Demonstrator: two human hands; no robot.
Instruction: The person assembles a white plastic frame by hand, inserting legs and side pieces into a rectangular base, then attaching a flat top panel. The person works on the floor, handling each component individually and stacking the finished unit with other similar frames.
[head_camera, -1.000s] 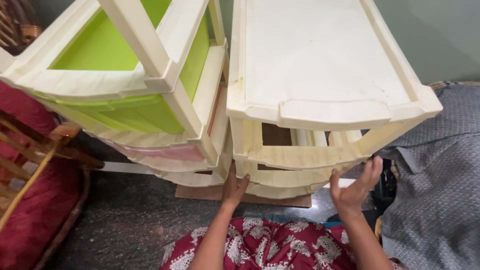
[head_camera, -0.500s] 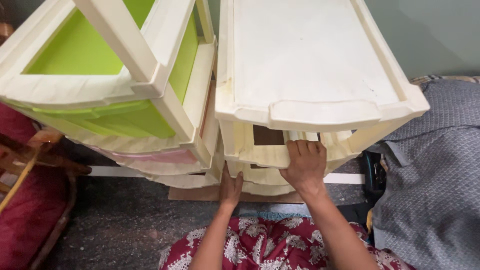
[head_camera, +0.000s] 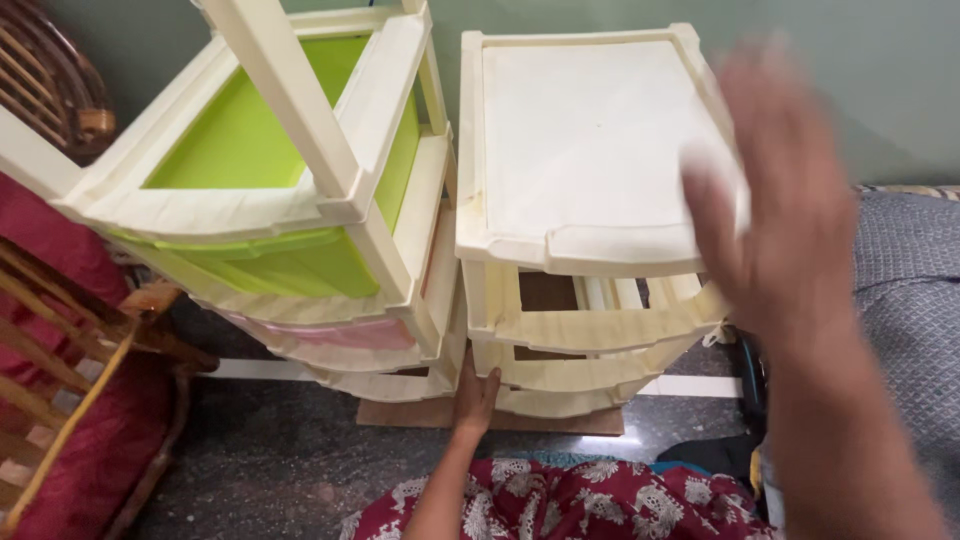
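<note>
The left hand (head_camera: 476, 392) is low down, near the floor (head_camera: 260, 470). Its fingers lie flat and close together, pressed on the bottom of the cream drawer rack (head_camera: 580, 200) on the right. The right hand (head_camera: 775, 225) is up in the air, close to the camera and blurry. Its fingers are open and a bit spread, holding nothing. It floats over the right edge of the rack's flat top. Another rack with a green drawer (head_camera: 285, 190) stands just beside it on the left.
</note>
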